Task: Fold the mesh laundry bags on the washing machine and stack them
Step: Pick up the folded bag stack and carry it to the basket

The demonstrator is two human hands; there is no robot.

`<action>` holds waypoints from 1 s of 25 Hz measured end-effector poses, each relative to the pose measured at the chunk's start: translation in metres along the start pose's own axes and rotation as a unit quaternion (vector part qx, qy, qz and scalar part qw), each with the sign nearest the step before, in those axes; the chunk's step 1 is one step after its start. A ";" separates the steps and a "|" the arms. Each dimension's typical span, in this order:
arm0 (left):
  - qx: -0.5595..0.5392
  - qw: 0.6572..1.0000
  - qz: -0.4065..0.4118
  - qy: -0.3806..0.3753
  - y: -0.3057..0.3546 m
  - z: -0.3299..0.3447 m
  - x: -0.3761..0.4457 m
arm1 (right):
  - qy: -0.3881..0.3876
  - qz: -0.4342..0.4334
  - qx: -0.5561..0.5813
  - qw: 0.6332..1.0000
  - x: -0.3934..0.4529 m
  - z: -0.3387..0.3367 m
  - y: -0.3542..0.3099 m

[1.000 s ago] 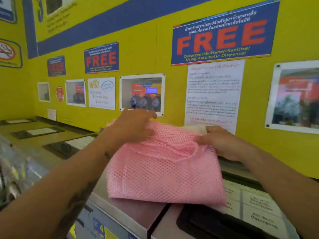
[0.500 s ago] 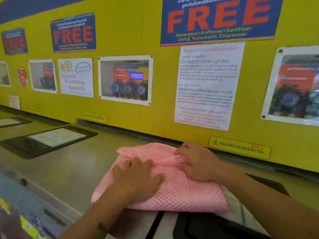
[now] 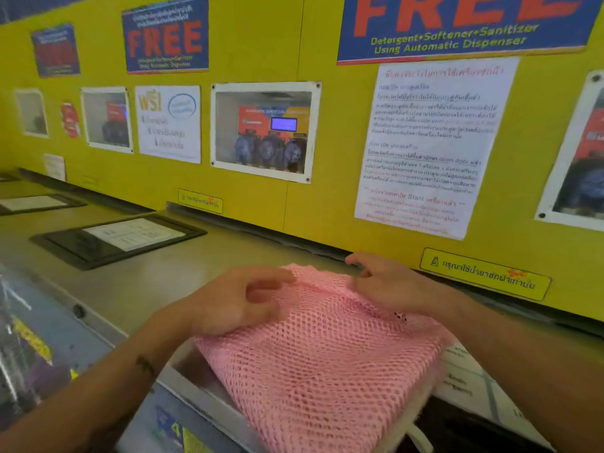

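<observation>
A pink mesh laundry bag [image 3: 327, 358] lies folded on the grey washing machine top [image 3: 153, 286], its near edge hanging over the front. A white edge [image 3: 421, 403] shows under its right side; I cannot tell what it belongs to. My left hand [image 3: 242, 299] sits at the bag's far left corner, fingers curled and pinching the mesh. My right hand [image 3: 389, 286] rests on the far right corner, with bent fingers gripping the far edge near the wall.
A yellow wall [image 3: 255, 207] with posters and a paper notice [image 3: 431, 148] stands right behind the bag. A black-framed panel [image 3: 114, 240] lies on the top to the left. Another black panel with white labels [image 3: 470, 387] is partly under the bag at the right.
Both hands have lifted from pressing flat on the bag and shifted to its far edge, fingers now curled on the mesh. The camera has come closer and lower.
</observation>
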State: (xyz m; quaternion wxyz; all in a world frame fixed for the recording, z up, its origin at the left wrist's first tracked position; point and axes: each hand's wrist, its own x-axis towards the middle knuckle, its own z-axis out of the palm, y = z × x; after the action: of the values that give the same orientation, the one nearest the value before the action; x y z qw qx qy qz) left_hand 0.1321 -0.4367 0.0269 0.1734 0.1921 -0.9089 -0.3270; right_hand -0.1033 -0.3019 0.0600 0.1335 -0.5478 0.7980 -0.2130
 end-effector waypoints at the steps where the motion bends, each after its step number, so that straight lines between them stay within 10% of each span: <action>1: -0.003 0.996 0.018 0.093 -0.001 -0.001 -0.004 | -0.025 -0.010 -0.018 0.999 -0.006 0.003 -0.002; 6: 0.064 0.920 -0.078 0.379 0.014 0.006 -0.049 | -0.031 -0.006 -0.016 0.999 -0.019 0.004 0.004; 14: 0.147 0.916 -0.331 0.172 0.071 0.055 -0.089 | -0.080 -0.024 0.053 0.995 -0.030 0.003 0.005; 21: 0.013 0.876 -0.386 0.289 0.114 0.092 -0.120 | -0.128 -0.151 0.025 0.980 -0.073 0.023 -0.007; 25: -0.263 0.806 -0.336 0.410 0.120 0.111 -0.155 | -0.154 -0.183 0.036 0.970 -0.097 0.036 -0.022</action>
State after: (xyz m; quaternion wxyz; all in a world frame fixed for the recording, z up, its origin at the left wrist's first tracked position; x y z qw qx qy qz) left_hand 0.1887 -0.2208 -0.0032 0.4534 0.5484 -0.5109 -0.4824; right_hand -0.0337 -0.2249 0.0378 0.2330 -0.7055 0.6458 -0.1756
